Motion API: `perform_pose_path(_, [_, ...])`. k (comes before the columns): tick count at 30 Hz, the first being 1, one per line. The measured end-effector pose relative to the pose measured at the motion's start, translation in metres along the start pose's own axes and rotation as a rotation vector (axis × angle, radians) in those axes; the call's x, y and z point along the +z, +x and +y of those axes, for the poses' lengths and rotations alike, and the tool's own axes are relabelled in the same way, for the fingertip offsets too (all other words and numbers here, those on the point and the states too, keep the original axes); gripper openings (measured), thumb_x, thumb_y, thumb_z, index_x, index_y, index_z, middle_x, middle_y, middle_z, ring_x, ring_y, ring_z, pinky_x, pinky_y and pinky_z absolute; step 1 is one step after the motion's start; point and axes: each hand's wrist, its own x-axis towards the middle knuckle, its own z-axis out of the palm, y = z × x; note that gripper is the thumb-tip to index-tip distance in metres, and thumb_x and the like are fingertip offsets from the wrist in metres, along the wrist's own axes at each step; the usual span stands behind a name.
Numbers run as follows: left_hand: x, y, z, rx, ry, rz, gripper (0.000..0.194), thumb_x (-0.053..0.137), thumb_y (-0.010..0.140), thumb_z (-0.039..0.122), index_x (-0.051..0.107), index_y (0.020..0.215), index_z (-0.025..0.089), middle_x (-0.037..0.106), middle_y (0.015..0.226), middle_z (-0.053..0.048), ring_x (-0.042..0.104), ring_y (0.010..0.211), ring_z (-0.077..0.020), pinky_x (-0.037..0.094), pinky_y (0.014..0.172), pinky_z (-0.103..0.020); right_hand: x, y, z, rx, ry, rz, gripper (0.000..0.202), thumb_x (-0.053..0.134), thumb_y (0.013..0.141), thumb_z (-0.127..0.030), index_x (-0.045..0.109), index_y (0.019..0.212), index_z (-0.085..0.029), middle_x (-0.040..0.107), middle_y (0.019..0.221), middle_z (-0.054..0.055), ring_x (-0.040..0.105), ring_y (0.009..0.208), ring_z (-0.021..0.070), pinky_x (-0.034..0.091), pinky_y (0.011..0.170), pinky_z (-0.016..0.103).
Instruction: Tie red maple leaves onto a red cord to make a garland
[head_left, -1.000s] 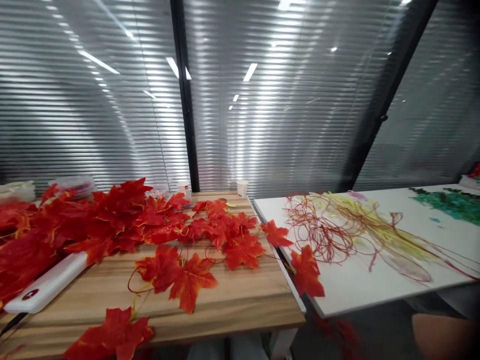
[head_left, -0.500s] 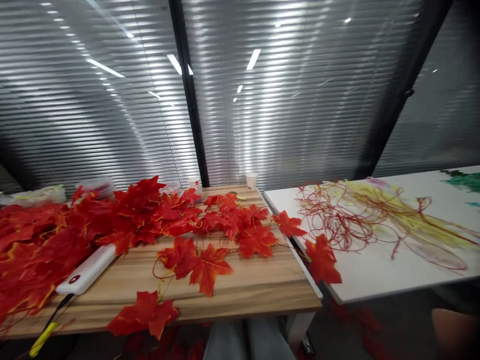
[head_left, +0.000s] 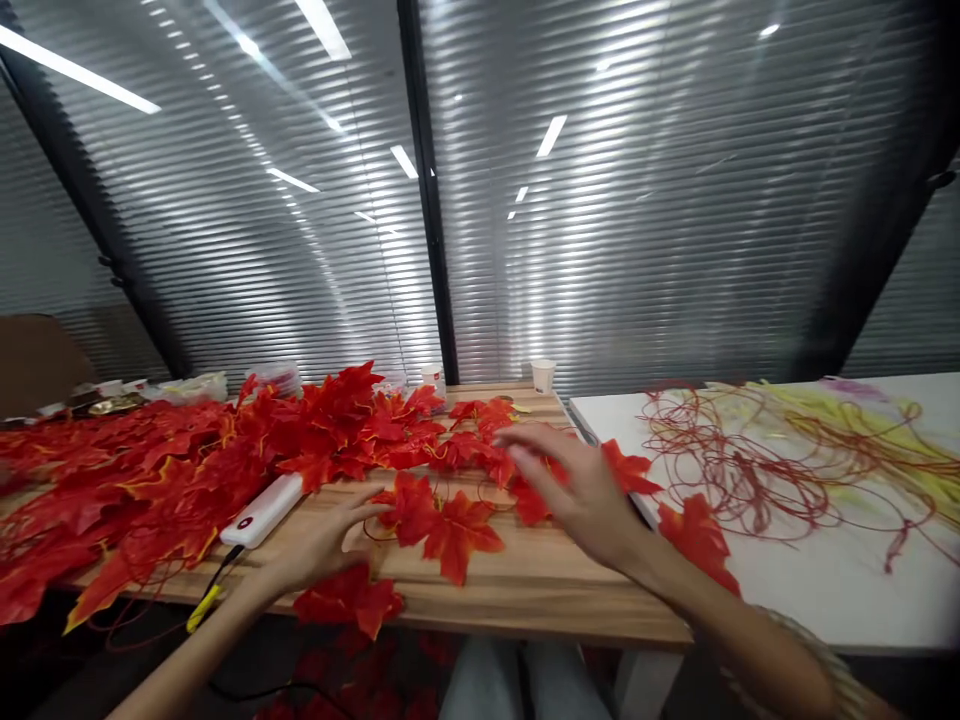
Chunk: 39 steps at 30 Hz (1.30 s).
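Note:
Both of my hands reach over the wooden table. My left hand (head_left: 330, 540) is open, thumb and fingers apart, with its fingertips at the edge of a pair of red maple leaves (head_left: 459, 535); I cannot tell whether they touch. Below it, another red leaf (head_left: 349, 598) lies at the table's front edge. My right hand (head_left: 564, 488), slightly blurred, is open with fingers stretched leftward above a string of red leaves (head_left: 469, 450), partly covering them. That string runs right to a leaf (head_left: 697, 540) at the white table's edge.
A big heap of red artificial leaves (head_left: 187, 460) covers the left side, beside a white power bank (head_left: 262, 510) with a cable. Paper cups, one at the back (head_left: 543, 376), stand by the blinds. Tangled red cord (head_left: 742, 475) lies on the white table (head_left: 840, 600).
Both hands have come into view over the wooden table. The view has shifted to the left, showing more of the leaf heap. The leaves look to lie as before.

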Motion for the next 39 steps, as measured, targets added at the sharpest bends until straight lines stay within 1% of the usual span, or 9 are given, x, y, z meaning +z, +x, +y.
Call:
perform_pose_path(6, [-0.006,0.013,-0.006,0.003,0.050,-0.001,0.026,0.053,0.079,0.031,0.060,0.102,0.022,0.059,0.113,-0.008,0.054,0.104,-0.0232,0.042,0.088,-0.033,0.090,-0.016,0.025,-0.088,-0.228,-0.363,0.053,0.045,0.081,-0.010,0.034,0.132,-0.019,0.042,0.132,0.008,0.031,0.125,0.0232,0.035,0.099,0.041])
perform_pose_path(11, [-0.019,0.014,-0.009,0.128,0.147,-0.114,0.016,0.056,0.078,0.026,0.065,0.090,0.021,0.058,0.114,-0.008,0.055,0.102,-0.0237,0.044,0.082,-0.030,0.121,-0.014,0.032,-0.254,-0.484,-0.419,0.044,0.038,0.084,-0.007,0.042,0.126,-0.020,0.026,0.143,0.007,0.020,0.129,0.0308,0.037,0.093,0.046])
perform_pose_path(15, [-0.031,0.009,0.002,0.154,0.081,-0.004,0.024,0.046,0.085,0.031,0.064,0.075,0.019,0.054,0.120,-0.006,0.053,0.106,-0.0208,0.041,0.086,-0.026,0.115,0.008,0.031,-0.341,-0.586,-0.419,0.025,0.036,0.088,-0.012,0.056,0.102,-0.013,0.055,0.114,0.012,0.039,0.117,0.0267,0.037,0.090,0.041])
perform_pose_path(19, [-0.053,0.001,0.012,-0.003,-0.147,0.152,0.027,0.048,0.083,0.039,0.063,0.081,0.017,0.065,0.087,-0.005,0.059,0.082,-0.0169,0.044,0.073,-0.023,0.086,0.029,0.038,-0.204,-0.666,-0.366,0.019,0.041,0.087,-0.013,0.059,0.087,-0.012,0.062,0.086,0.012,0.051,0.093,0.0239,0.035,0.088,0.041])
perform_pose_path(23, [-0.071,0.001,0.028,-0.083,-0.404,0.307,0.030,0.050,0.078,0.042,0.059,0.071,0.015,0.059,0.065,-0.002,0.053,0.062,-0.0141,0.042,0.057,-0.022,0.062,0.041,0.035,-0.166,-0.553,-0.280,0.031,0.051,0.082,-0.016,0.052,0.113,-0.012,0.057,0.109,0.013,0.048,0.103,0.0242,0.038,0.087,0.037])
perform_pose_path(27, [-0.084,0.017,0.054,-0.021,-0.653,0.399,0.028,0.057,0.071,0.041,0.053,0.061,0.015,0.054,0.059,0.000,0.048,0.056,-0.0122,0.041,0.053,-0.023,0.075,0.048,0.017,-0.284,-0.315,-0.344,0.064,0.064,0.074,-0.023,0.036,0.131,-0.018,0.043,0.130,0.010,0.038,0.118,0.0244,0.036,0.093,0.038])
perform_pose_path(32, [-0.117,0.027,0.076,0.029,-0.781,0.440,0.031,0.058,0.075,0.041,0.047,0.062,0.015,0.044,0.054,0.004,0.038,0.046,-0.0054,0.030,0.043,-0.017,0.092,0.056,0.003,-0.157,-0.248,-0.385,0.018,0.057,0.080,-0.027,0.065,0.094,-0.019,0.053,0.121,0.008,0.038,0.119,0.0263,0.030,0.097,0.043])
perform_pose_path(34, [-0.138,0.020,0.083,0.040,-0.758,0.461,0.031,0.057,0.077,0.039,0.044,0.063,0.015,0.041,0.052,0.005,0.033,0.042,-0.0033,0.026,0.040,-0.016,0.085,0.056,0.005,-0.103,-0.274,-0.404,0.019,0.057,0.080,-0.025,0.065,0.096,-0.021,0.046,0.129,0.007,0.033,0.123,0.0295,0.026,0.098,0.048])
perform_pose_path(39, [-0.196,-0.014,0.106,0.061,-0.584,0.679,0.028,0.047,0.085,0.029,0.040,0.063,0.013,0.039,0.051,0.007,0.032,0.039,0.0002,0.025,0.039,-0.012,0.055,0.043,0.016,0.086,-0.262,-0.494,0.087,0.064,0.072,-0.032,0.009,0.139,-0.035,0.001,0.148,0.005,0.010,0.132,0.0351,0.017,0.100,0.056])
